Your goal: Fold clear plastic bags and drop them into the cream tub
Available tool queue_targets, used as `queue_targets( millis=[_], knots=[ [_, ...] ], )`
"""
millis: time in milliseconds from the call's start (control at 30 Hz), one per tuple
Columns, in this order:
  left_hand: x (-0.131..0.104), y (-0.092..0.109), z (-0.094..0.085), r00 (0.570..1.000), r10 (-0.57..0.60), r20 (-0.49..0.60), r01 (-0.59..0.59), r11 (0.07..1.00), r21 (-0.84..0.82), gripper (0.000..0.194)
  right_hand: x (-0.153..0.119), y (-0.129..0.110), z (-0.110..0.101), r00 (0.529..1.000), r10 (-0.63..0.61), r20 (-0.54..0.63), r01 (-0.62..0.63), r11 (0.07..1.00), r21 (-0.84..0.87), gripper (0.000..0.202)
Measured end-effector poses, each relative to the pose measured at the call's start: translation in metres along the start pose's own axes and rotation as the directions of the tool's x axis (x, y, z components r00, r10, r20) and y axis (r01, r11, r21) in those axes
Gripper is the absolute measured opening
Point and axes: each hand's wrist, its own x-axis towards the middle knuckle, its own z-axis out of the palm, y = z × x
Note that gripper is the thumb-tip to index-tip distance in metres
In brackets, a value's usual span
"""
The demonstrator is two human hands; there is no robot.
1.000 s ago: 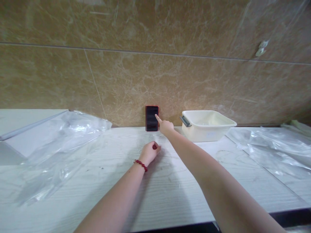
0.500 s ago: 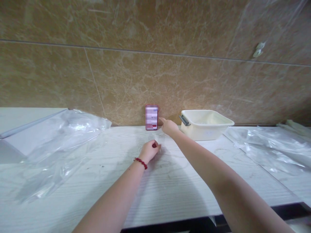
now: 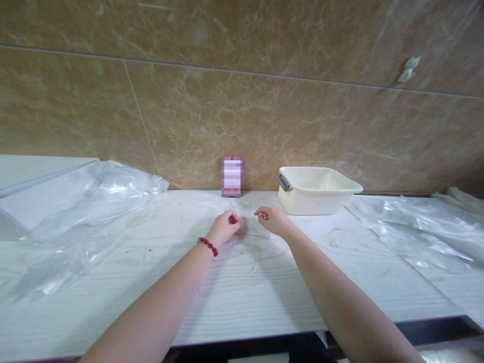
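My left hand (image 3: pixel 226 226), with a red bead bracelet (image 3: pixel 208 246) on its wrist, is low over the white wood-grain tabletop (image 3: pixel 249 302). Its thumb and fingers curl together in a pinch; whatever they hold, if anything, is too small or too clear to make out. To its right, my right hand (image 3: pixel 273 221) hovers with fingers loosely bent and slightly apart, nothing visible in them. Behind both hands a phone in a red case (image 3: pixel 232 176) leans upright against the wall, its screen blurred out. Neither hand touches it.
A cream plastic bin (image 3: pixel 313 201) with a grey handle stands right of my right hand, by the marble-patterned wall (image 3: pixel 242 116). Crumpled clear plastic (image 3: pixel 109 186) lies at left over a white box-like form (image 3: pixel 41 199). More clear plastic sheeting (image 3: pixel 419 232) is at right.
My right hand has drawn back from beside the phone, toward me, its pointing finger now bent. My left hand keeps its pinch. The whole view has shifted slightly.
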Motion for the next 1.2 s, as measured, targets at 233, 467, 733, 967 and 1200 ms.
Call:
queue_targets(
  millis=[233,467,733,967,1200],
  knots=[
    [-0.005,0.009,-0.004,0.999,0.009,0.044,-0.015,0.992,0.127,0.021,-0.002,0.011,-0.005,0.984,-0.081,0.161,0.091,0.994,-0.057,0.022],
    [-0.007,0.012,-0.008,0.999,-0.004,0.049,-0.008,0.967,0.254,0.024,-0.004,0.010,-0.005,0.951,-0.139,0.276,0.163,0.984,-0.066,0.025],
    [-0.007,0.006,-0.008,0.994,0.075,0.074,-0.097,0.931,0.353,0.027,-0.005,0.003,-0.010,0.935,-0.173,0.309,0.203,0.977,-0.067,0.033],
    [-0.008,0.011,-0.008,0.991,0.111,0.074,-0.132,0.890,0.436,0.030,-0.004,0.004,-0.008,0.912,-0.183,0.368,0.241,0.963,-0.118,0.035],
    [-0.009,0.015,-0.012,0.994,0.092,0.059,-0.109,0.854,0.508,0.030,-0.002,0.010,-0.004,0.918,-0.196,0.343,0.234,0.970,-0.072,0.032]
  ],
)
